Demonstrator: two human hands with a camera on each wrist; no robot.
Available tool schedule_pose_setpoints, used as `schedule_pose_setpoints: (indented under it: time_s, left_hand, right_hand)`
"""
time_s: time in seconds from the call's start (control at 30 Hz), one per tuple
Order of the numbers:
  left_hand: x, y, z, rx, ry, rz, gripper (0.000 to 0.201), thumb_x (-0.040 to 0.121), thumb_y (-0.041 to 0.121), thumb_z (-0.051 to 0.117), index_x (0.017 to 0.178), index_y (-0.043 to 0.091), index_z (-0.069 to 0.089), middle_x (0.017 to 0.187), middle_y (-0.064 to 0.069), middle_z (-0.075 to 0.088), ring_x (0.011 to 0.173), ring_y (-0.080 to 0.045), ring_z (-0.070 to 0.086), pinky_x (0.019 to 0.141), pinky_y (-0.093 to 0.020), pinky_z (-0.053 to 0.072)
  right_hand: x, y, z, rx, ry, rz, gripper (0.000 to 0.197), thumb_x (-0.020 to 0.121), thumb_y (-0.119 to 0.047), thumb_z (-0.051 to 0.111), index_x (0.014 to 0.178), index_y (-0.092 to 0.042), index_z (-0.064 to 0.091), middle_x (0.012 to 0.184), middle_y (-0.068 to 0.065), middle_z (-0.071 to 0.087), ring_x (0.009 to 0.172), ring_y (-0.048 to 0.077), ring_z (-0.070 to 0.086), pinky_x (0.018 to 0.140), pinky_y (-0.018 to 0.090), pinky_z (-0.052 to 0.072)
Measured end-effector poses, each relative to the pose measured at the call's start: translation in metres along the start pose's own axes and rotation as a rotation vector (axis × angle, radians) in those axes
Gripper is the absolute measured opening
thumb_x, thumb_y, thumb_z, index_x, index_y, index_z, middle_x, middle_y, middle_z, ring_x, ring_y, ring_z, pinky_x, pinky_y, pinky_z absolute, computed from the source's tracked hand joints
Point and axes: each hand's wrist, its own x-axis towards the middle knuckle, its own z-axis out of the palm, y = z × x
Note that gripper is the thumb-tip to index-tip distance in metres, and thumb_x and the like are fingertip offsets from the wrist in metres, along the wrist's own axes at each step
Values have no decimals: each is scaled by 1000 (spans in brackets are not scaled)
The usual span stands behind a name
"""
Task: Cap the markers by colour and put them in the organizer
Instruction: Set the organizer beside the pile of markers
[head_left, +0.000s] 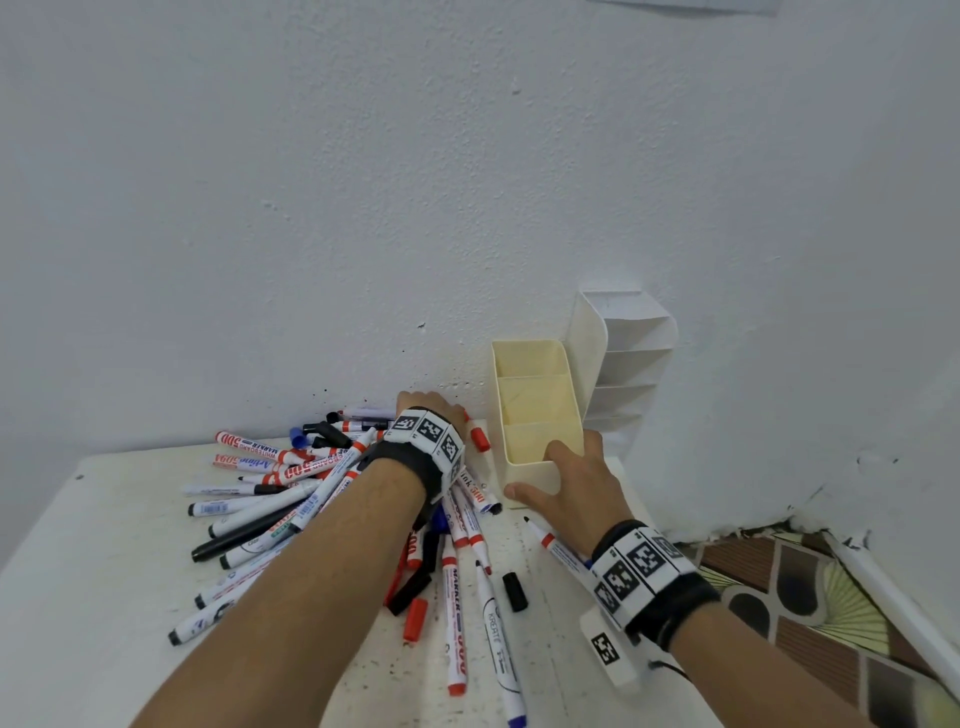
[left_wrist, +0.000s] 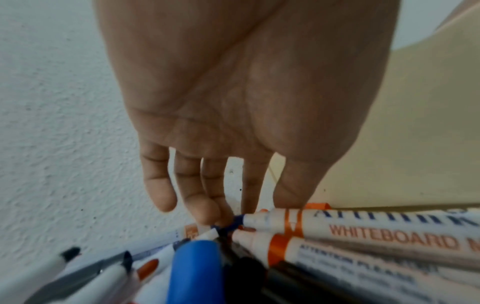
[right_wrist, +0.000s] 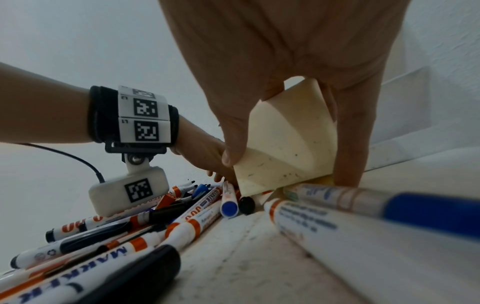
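A heap of whiteboard markers (head_left: 311, 493), most uncapped with red, blue or black ends, lies on the white table (head_left: 104, 519). My left hand (head_left: 431, 402) reaches over the heap to its far end by the wall. In the left wrist view its fingers (left_wrist: 197, 205) are straight, and the tips touch a blue marker tip (left_wrist: 237, 223). My right hand (head_left: 556, 467) grips the near end of the cream organizer (head_left: 524, 473), thumb on its left wall and fingers on the right side. The organizer (right_wrist: 285, 144) holds no markers that I can see.
A taller white slotted organizer (head_left: 634, 353) stands behind the cream one against the wall. Loose caps lie about: a black one (head_left: 515, 591) and red ones (head_left: 415, 619) (head_left: 479, 438). One marker (head_left: 556, 545) lies under my right wrist. Patterned floor (head_left: 779, 597) shows past the table's right edge.
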Motion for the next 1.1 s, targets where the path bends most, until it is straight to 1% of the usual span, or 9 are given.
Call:
schedule_pose_setpoints:
  time_s: [0.07, 0.23, 0.4, 0.6, 0.7, 0.8, 0.9, 1.0, 1.1]
  left_hand:
    - [0, 0, 1, -24, 32, 14, 38, 98, 37, 49, 134, 22, 50, 134, -7, 52, 123, -26, 50, 102, -42, 38]
    - [0, 12, 10, -4, 5, 103, 47, 98, 46, 45, 144, 34, 41, 145, -8, 42, 132, -30, 40, 107, -47, 32]
    - [0, 11, 9, 34, 1, 50, 55, 97, 56, 44, 142, 24, 45, 142, -9, 44, 131, -29, 41, 106, -44, 32]
    - [-10, 5, 12, -12, 80, 132, 46, 96, 40, 53, 140, 29, 45, 139, -8, 42, 129, -29, 41, 106, -46, 37]
    - [-17, 4, 12, -21, 68, 164, 43, 96, 38, 53, 138, 31, 48, 136, -8, 43, 127, -29, 42, 104, -46, 37]
    - [-27, 5, 8, 4, 71, 151, 39, 96, 33, 52, 134, 24, 52, 136, -9, 45, 126, -29, 43, 103, -46, 38]
    - [-51, 11, 0, -16, 111, 162, 30, 97, 27, 48, 123, 16, 58, 130, -9, 53, 118, -26, 52, 98, -43, 42]
    - [-84, 22, -4, -27, 117, 262, 26, 99, 26, 44, 115, 14, 59, 109, -6, 63, 99, -24, 62, 86, -39, 51]
    - [-110, 39, 5, -94, 108, 448, 31, 98, 23, 45, 127, 17, 54, 105, -6, 63, 91, -25, 63, 79, -40, 53]
  right_hand:
    - [1, -1, 1, 1, 2, -4, 54, 77, -61, 68, 103, -17, 52, 128, 5, 35, 98, 26, 55, 86, 35, 53]
    - [-2, 0, 0, 17, 12, -8, 51, 76, -61, 68, 98, -20, 47, 132, 4, 33, 97, 28, 55, 84, 36, 52]
    - [0, -2, -2, 69, -34, -3, 50, 80, -53, 70, 105, -14, 50, 136, 7, 31, 102, 29, 54, 90, 34, 49]
    - [3, -5, -4, 83, -65, 19, 48, 81, -51, 69, 107, -16, 49, 131, 6, 33, 95, 23, 52, 85, 33, 49]
    - [2, -2, -3, 143, -71, 23, 44, 83, -49, 69, 105, -17, 49, 128, 5, 32, 94, 23, 53, 79, 42, 56]
    - [2, -2, -1, 215, -88, 33, 38, 86, -44, 67, 106, -17, 51, 126, 6, 31, 95, 28, 55, 71, 47, 59]
    - [4, -2, 0, 242, -95, 33, 36, 88, -41, 67, 107, -15, 51, 125, 7, 30, 96, 31, 55, 63, 46, 60]
    - [5, -1, -1, 228, -102, 25, 37, 88, -42, 66, 108, -14, 50, 123, 5, 30, 94, 32, 55, 58, 46, 60]
    - [5, -1, -3, 186, -106, 18, 37, 88, -42, 66, 109, -15, 50, 124, 8, 32, 94, 33, 57, 68, 48, 60]
